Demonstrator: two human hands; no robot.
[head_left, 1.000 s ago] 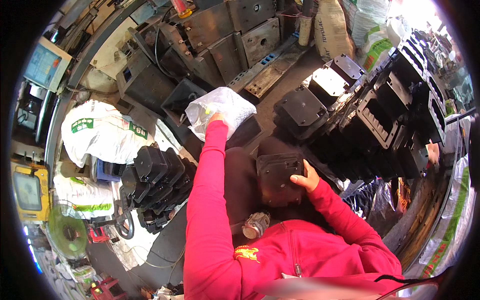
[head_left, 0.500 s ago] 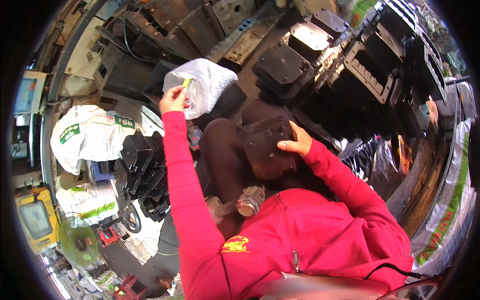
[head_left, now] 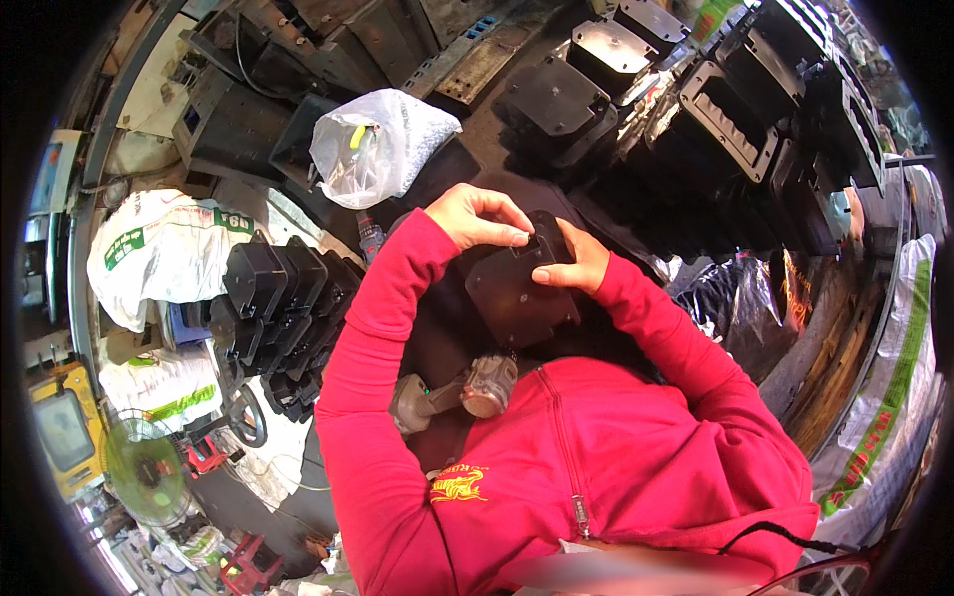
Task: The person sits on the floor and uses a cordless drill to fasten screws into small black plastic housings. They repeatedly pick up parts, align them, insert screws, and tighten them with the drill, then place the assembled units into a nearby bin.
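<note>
Cluttered workshop space surrounds the seated person, with dark metal blocks (head_left: 368,50) at the far side and white sacks (head_left: 164,263) on the left. Half a second earlier the left hand (head_left: 484,221) was at the mouth of the white plastic bag (head_left: 422,149); now it is at the far end of the black housing (head_left: 522,303), which sits above the lap in the middle of the scene. Its thumb and fingers are drawn together there; whether they pinch something small I cannot tell. The right hand (head_left: 576,263) grips the housing by its right side, thumb on top, as it did before. The bag, no longer touched, lies far left of the housing, and a yellow-green piece (head_left: 357,137) shows in its opening.

Just beside the housing, on the near side, a round-ended metal tool (head_left: 489,385) lies close to the red jacket (head_left: 596,467). The left hand covers part of the housing's far left edge. Stacked black housings (head_left: 730,129) crowd the far right, and more black parts (head_left: 273,288) are piled at left. A green fan (head_left: 144,472) stands at the near left, next to a yellow-framed lamp (head_left: 70,432).
</note>
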